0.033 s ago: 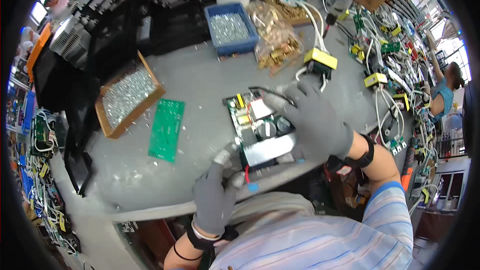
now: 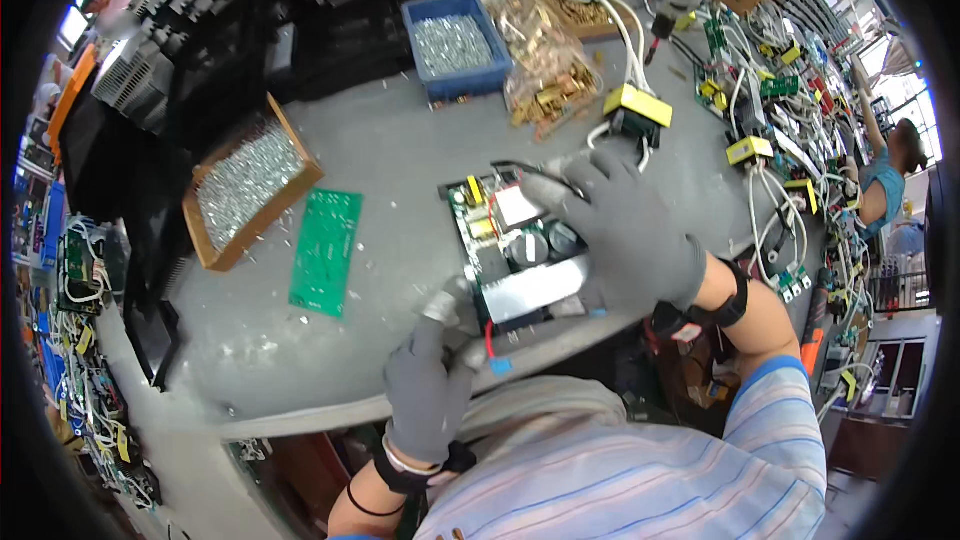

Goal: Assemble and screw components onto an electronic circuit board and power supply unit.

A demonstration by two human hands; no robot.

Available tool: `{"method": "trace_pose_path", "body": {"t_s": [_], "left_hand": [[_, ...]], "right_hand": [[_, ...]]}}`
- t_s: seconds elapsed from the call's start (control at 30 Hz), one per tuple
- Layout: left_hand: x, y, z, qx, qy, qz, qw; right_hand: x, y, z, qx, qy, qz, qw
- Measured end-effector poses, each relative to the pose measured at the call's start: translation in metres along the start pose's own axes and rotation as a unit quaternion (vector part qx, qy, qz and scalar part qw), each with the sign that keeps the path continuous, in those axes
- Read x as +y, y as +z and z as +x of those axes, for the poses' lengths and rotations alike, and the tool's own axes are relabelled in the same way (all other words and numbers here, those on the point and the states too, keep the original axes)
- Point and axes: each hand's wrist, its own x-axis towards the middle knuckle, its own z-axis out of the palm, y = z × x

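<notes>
A populated circuit board (image 2: 531,301) with a silver metal plate, black round parts and a white block lies near the bench's front edge. My left hand (image 2: 428,390), in a grey glove, is closed at the board's near left corner, thumb and fingers around its edge. A red wire with a blue end (image 2: 500,365) hangs beside those fingers. Over the far right side of the board is my gloved right hand (image 2: 640,235). Its fingers are closed around a black cable (image 2: 513,167) at the board's far edge. The right palm hides part of the board.
A bare green board (image 2: 326,252) lies left, beside a cardboard tray (image 2: 309,178) of small metal parts. Behind stand a blue bin (image 2: 465,87), a bag of brass pieces (image 2: 550,90) and a yellow-topped transformer (image 2: 640,106). Wired boards crowd the right side, where another person (image 2: 880,185) stands.
The view has shifted slightly, so the bench items sit a little further left and higher. Both hands keep nearly the same hold at the board.
</notes>
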Motion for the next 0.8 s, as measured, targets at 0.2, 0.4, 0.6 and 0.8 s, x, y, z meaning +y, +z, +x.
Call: {"method": "trace_pose_path", "body": {"t_s": [0.2, 0.4, 0.6, 0.8], "left_hand": [[-0.008, 0.016, -0.002, 0.013, 0.013, 0.051, 0.999], [-0.007, 0.022, 0.006, 0.085, 0.109, 0.096, 0.986], [-0.008, 0.023, 0.004, 0.058, 0.043, 0.054, 0.996], [-0.008, 0.024, 0.002, 0.063, 0.027, 0.068, 0.995]], "right_hand": [[0.001, 0.007, -0.001, -0.002, 0.020, -0.039, 0.999], [0.002, 0.008, -0.003, 0.001, 0.060, -0.006, 0.998], [-0.001, 0.011, -0.004, -0.018, 0.083, -0.016, 0.996], [0.000, 0.012, -0.004, -0.023, 0.088, 0.015, 0.996]]}}
